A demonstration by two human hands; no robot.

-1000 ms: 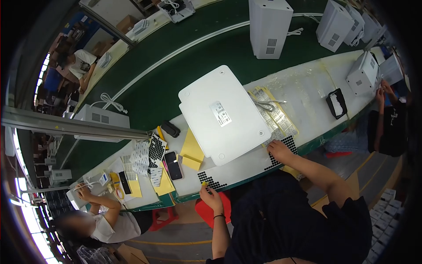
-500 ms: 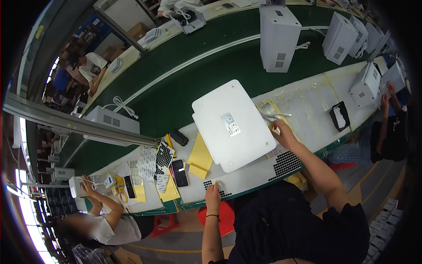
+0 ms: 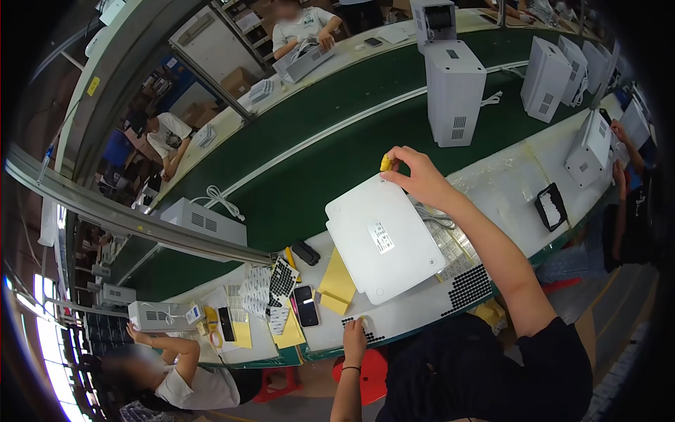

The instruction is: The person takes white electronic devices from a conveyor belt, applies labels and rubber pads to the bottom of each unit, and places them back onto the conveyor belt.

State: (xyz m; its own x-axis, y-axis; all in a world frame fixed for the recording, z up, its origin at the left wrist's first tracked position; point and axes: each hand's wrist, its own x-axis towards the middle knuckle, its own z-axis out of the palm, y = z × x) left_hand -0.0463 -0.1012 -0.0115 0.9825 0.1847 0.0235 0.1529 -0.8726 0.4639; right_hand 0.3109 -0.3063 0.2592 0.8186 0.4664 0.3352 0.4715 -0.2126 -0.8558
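A white boxy appliance (image 3: 358,225) shows its flat face up, with a printed label in the middle and round recesses near its corners. At its far corner my right hand (image 3: 422,181) bends over a recess, fingers pinched, a yellow cover on one fingertip. Anything held in that pinch is too small to make out. Down by the table's front edge, my left hand (image 3: 354,340) has its fingertips drawn together over a small patch of black round pads (image 3: 375,339). Whether a pad is between them is hidden. More black pads (image 3: 467,290) lie in rows to the right.
Left of the appliance are a phone (image 3: 306,307), yellow paper (image 3: 336,285), dotted sheets (image 3: 284,277) and a black case (image 3: 304,252). A black tray (image 3: 550,207) sits right. Across the green belt (image 3: 337,144) stand white units (image 3: 455,95). Co-workers are at both sides and opposite.
My right hand has moved from the cable at the appliance's right side up to its far corner. My left hand stays at the pads. The view has shifted, showing a co-worker opposite more fully.
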